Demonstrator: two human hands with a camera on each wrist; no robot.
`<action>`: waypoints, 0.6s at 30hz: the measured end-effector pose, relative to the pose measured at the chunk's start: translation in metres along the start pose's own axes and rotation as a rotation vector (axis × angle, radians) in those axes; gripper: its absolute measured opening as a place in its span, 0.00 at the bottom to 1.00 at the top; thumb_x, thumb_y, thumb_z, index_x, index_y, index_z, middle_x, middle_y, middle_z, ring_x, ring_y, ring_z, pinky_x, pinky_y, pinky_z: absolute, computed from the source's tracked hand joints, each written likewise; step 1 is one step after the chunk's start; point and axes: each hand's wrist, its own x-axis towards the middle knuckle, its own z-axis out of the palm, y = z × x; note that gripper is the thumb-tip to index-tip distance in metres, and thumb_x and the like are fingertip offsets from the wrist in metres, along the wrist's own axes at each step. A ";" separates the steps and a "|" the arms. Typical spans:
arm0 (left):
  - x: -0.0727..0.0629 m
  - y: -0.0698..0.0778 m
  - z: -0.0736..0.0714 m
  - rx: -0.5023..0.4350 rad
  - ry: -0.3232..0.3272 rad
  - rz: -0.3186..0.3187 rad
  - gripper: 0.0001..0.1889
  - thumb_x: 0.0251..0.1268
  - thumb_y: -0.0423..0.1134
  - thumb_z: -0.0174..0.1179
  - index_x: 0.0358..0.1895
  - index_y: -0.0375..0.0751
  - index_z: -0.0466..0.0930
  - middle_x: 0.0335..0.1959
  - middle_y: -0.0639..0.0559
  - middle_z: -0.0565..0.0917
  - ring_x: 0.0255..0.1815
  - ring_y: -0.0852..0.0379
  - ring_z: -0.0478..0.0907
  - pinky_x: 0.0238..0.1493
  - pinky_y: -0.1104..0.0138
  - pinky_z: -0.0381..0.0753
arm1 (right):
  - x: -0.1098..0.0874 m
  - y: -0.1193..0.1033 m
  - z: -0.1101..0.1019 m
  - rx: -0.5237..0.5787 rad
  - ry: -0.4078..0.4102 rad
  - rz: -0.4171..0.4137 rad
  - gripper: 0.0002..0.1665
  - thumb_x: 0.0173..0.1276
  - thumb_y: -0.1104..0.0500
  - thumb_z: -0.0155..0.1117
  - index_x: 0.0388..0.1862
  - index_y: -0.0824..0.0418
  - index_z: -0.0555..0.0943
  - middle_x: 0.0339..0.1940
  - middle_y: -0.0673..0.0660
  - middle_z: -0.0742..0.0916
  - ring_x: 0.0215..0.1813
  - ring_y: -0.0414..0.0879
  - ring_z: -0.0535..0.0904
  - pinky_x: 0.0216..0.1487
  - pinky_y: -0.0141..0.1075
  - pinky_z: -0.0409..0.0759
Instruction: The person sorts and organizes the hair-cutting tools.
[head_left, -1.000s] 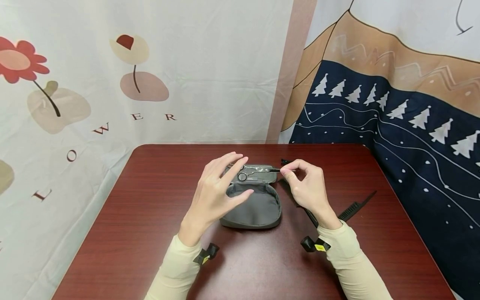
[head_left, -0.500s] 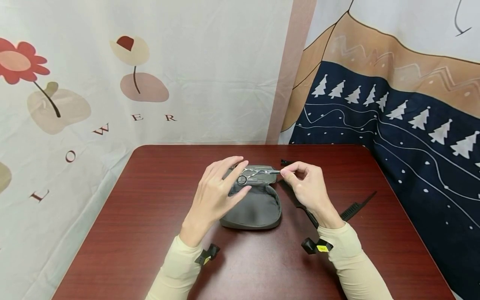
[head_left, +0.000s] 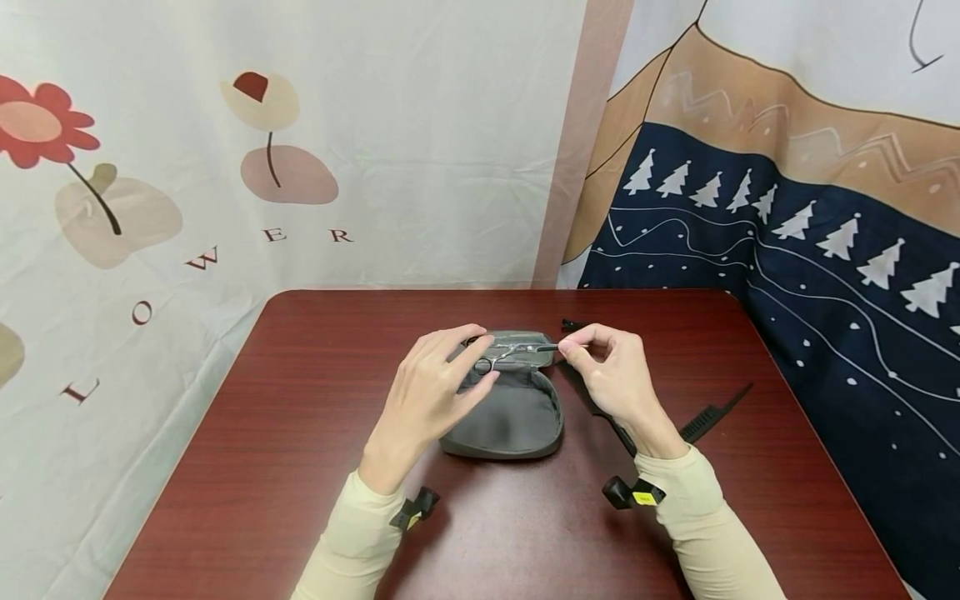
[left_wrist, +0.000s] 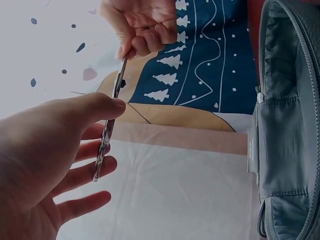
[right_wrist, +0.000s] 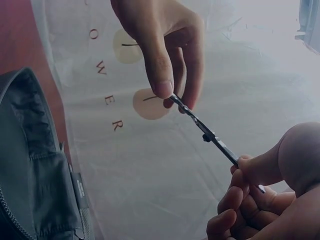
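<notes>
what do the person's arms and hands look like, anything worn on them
The left hand and right hand are bare, without gloves. Both arms wear long, pale cream-yellow sleeves, slightly wrinkled, reaching the wrists. At each wrist sits a small black camera unit with a yellow label; any lettering on it is too small to read.

The head view is looking forward and down across the surface (head_left: 300, 467). Both wrist views are facing the cloth backdrop (head_left: 435, 167) closer in, sharing the scissors (left_wrist: 106, 132) and the case (head_left: 502, 421) (left view, frame right; right view, lower left).
</notes>
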 end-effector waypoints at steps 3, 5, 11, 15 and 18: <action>0.000 0.000 0.000 -0.023 -0.018 0.002 0.20 0.61 0.36 0.84 0.56 0.40 0.92 0.56 0.45 0.91 0.53 0.45 0.90 0.65 0.53 0.90 | 0.000 0.000 0.000 -0.004 -0.002 0.000 0.09 0.77 0.64 0.77 0.42 0.71 0.91 0.34 0.44 0.92 0.36 0.34 0.84 0.38 0.25 0.81; -0.001 -0.001 0.001 -0.040 -0.021 0.007 0.20 0.60 0.35 0.84 0.55 0.40 0.92 0.55 0.45 0.91 0.53 0.45 0.90 0.66 0.53 0.90 | 0.000 -0.001 0.000 -0.002 -0.002 -0.002 0.08 0.77 0.64 0.77 0.41 0.70 0.92 0.33 0.43 0.92 0.35 0.34 0.83 0.37 0.25 0.81; -0.001 -0.002 0.000 -0.028 -0.021 0.039 0.20 0.60 0.36 0.85 0.54 0.39 0.92 0.54 0.43 0.91 0.51 0.44 0.91 0.62 0.54 0.91 | -0.001 -0.001 0.001 -0.006 -0.003 -0.014 0.06 0.77 0.64 0.78 0.40 0.67 0.92 0.34 0.48 0.93 0.34 0.35 0.82 0.35 0.26 0.79; -0.001 -0.002 0.001 -0.016 -0.015 0.055 0.20 0.59 0.37 0.86 0.53 0.38 0.93 0.53 0.43 0.91 0.51 0.44 0.90 0.62 0.53 0.91 | -0.001 -0.001 0.001 -0.009 -0.004 -0.016 0.06 0.77 0.64 0.78 0.39 0.67 0.92 0.34 0.48 0.93 0.34 0.35 0.82 0.35 0.26 0.79; -0.001 -0.003 0.002 -0.007 0.001 0.065 0.21 0.54 0.36 0.88 0.51 0.38 0.93 0.52 0.42 0.91 0.50 0.44 0.90 0.60 0.53 0.91 | -0.001 -0.001 0.001 -0.006 -0.008 -0.018 0.06 0.77 0.64 0.77 0.39 0.67 0.92 0.34 0.47 0.93 0.33 0.35 0.83 0.35 0.26 0.79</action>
